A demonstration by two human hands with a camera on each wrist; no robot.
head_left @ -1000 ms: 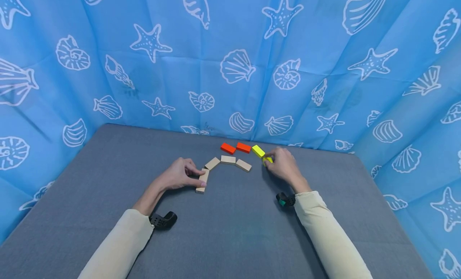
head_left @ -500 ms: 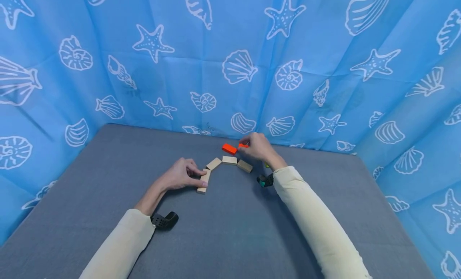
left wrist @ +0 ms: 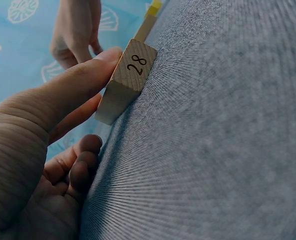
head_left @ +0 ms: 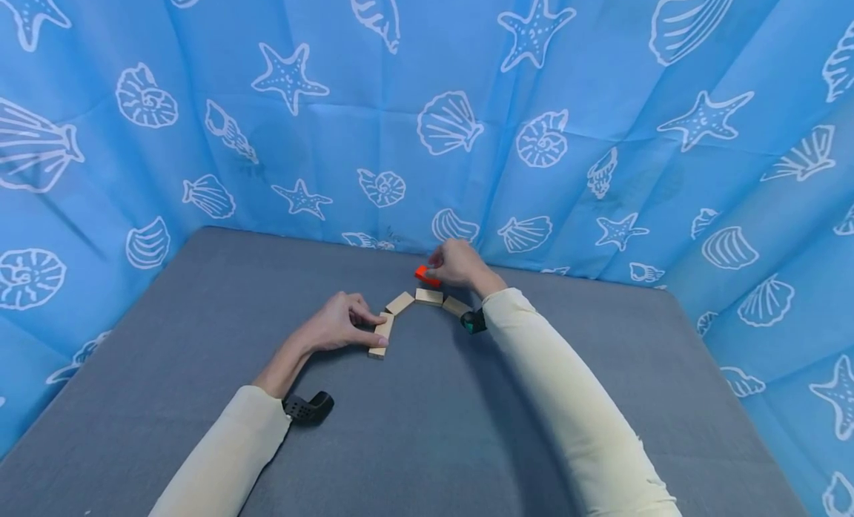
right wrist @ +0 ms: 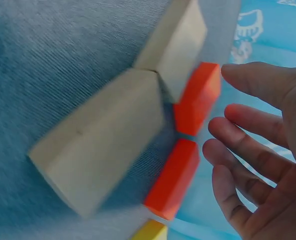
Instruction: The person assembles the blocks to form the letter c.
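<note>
My left hand (head_left: pixel 339 323) holds a plain wooden block (head_left: pixel 382 337) between thumb and finger at the left end of a curved row. In the left wrist view this block (left wrist: pixel 138 65) shows "28" on its end. My right hand (head_left: pixel 460 266) is over the left red block (head_left: pixel 428 277) behind the row, partly hiding it. In the right wrist view the thumb and spread fingers (right wrist: pixel 257 145) are beside that red block (right wrist: pixel 197 97), not wrapped round it. A second red block (right wrist: pixel 173 180) and a yellow block (right wrist: pixel 151 231) lie further along.
The rest of the curved row is further wooden blocks (head_left: pixel 400 303), (head_left: pixel 429 297) on the grey tabletop (head_left: pixel 414 428). A blue curtain (head_left: pixel 373 131) with shell and starfish prints hangs behind the table. Each wrist wears a black camera mount (head_left: pixel 309 408).
My right hand has moved left from the yellow blocks, past the right red block, to the left red one. The left hand stays on its wooden block.
</note>
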